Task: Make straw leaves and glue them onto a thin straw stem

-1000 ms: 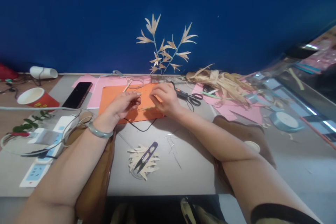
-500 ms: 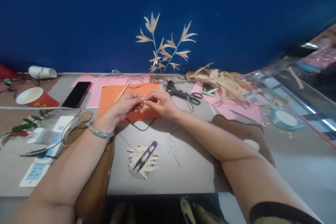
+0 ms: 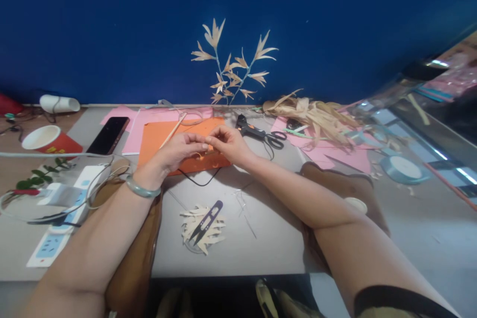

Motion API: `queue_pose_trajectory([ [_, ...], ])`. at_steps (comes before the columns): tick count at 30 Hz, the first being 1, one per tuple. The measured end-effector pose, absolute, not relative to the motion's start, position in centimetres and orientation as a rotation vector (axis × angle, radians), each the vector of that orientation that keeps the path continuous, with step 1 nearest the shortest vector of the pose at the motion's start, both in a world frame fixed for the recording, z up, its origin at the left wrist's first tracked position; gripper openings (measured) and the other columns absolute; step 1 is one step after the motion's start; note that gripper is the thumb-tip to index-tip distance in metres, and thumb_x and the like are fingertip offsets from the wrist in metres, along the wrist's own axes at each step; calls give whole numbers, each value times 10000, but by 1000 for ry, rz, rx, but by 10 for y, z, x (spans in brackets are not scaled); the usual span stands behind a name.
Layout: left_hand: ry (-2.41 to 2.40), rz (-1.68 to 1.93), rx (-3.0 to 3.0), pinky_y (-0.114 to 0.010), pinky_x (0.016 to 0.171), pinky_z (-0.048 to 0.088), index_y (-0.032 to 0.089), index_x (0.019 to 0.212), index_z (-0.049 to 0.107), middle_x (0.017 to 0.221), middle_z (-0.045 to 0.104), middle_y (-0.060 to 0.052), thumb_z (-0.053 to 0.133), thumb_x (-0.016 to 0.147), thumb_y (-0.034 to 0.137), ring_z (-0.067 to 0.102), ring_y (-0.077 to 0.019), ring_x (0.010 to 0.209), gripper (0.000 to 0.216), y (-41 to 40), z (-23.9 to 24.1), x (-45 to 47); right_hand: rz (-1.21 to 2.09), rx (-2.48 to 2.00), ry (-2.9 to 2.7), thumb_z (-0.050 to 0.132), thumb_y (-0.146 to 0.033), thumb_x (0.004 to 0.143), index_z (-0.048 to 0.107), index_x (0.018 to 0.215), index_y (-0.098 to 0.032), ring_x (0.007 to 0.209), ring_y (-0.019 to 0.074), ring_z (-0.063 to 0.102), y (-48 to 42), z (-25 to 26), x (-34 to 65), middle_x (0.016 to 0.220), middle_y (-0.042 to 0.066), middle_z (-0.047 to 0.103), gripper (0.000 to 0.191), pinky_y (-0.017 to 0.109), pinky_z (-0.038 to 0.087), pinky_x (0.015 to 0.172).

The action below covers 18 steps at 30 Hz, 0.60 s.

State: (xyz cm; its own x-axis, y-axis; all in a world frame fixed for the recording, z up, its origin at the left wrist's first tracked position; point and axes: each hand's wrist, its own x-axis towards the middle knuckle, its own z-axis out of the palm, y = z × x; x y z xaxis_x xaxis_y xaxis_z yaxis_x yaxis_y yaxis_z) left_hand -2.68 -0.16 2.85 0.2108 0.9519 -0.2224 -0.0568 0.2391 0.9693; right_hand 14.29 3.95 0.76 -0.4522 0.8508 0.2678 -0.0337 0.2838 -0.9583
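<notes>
My left hand [image 3: 178,152] and my right hand [image 3: 228,144] meet fingertip to fingertip above an orange paper sheet [image 3: 164,136]. Both are closed in a pinch on a small pale piece that is too small to make out. A thin wooden stick [image 3: 172,130] slants up from behind my left hand. A green bangle [image 3: 141,187] circles my left wrist. Nearer to me lie purple thread snips [image 3: 207,219] on a pile of cut pale leaf shapes [image 3: 203,231].
Black scissors and a glue gun [image 3: 261,134] lie right of the hands, with dried husks [image 3: 316,117] and pink paper [image 3: 343,156] beyond. A leaf sprig [image 3: 233,69] stands at the blue wall. A phone [image 3: 109,134], red cup [image 3: 48,141], power strip [image 3: 55,223] and ribbon spool [image 3: 404,169] sit around.
My right hand drew back from the far edge of the orange sheet toward my left hand until their fingertips met in a shared pinch. The glue gun, hidden before, shows now.
</notes>
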Motion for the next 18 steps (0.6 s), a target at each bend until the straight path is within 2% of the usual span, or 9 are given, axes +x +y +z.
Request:
queue_pose_trajectory([
  [7,1252,1005,1207,-238,549,428,132,689,668,618,642,-12,800,604,339,530,-93,534,260,-3,33,-21,1518,-761,-1600,730,-484,736,553,728,-166,413,59,494,39,10,145,575,-37,602,364,185,368,399],
  [13,1245,954,1202,-231,519,406,141,644,652,580,614,-1,762,616,302,505,-85,497,197,-3,33,-23,1584,-769,-1575,724,-462,735,570,734,-157,406,57,516,40,10,145,601,-29,633,341,177,378,396],
  [18,1180,912,1130,-225,562,444,136,698,671,664,660,-30,753,660,320,560,-93,556,205,-3,33,-27,1570,-736,-1564,724,-453,739,563,752,-161,415,59,520,41,10,146,609,-34,627,333,182,385,411],
])
